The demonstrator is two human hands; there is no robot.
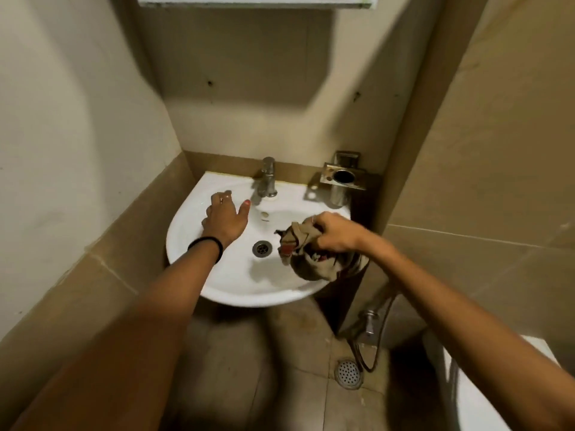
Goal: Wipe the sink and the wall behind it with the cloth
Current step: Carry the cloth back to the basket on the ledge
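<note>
Right hand (334, 233) grips bunched cloth (306, 255) over sink (193, 244) rim; left hand (225, 217) spread, braced on basin. Risk: loose folds snag tap (267, 178), wall (249, 98) missed.

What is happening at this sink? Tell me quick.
A person is cleaning the sink. The right hand grips a bunched cloth over the basin's right side, near the drain. The left hand rests spread on the left rim beside the tap. The wall behind is not being touched.
</note>
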